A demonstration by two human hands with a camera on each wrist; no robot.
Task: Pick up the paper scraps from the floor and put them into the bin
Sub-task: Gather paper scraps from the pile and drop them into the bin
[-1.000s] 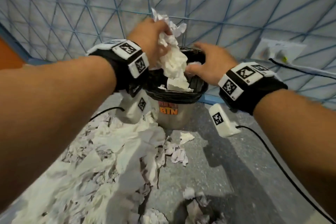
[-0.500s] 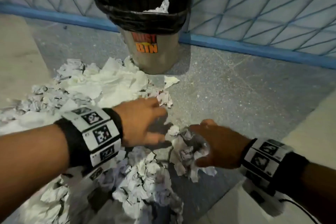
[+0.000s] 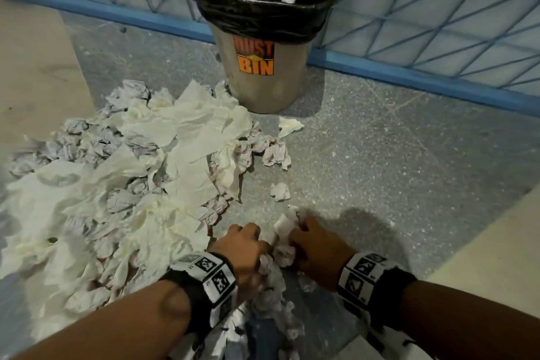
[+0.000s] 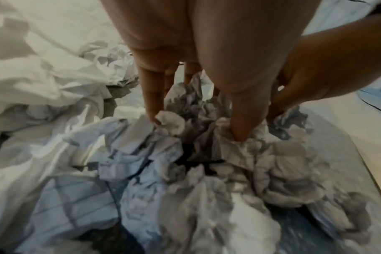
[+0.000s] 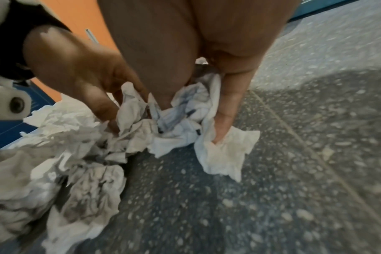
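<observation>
While your left hand and right hand each grip, fingers curled, into the paper scraps bunched between them on the floor, the bin stands upright straight ahead, well apart; both hands equally near.

Bare forearms, black wristbands on both wrists, white blocks with black square markers
</observation>
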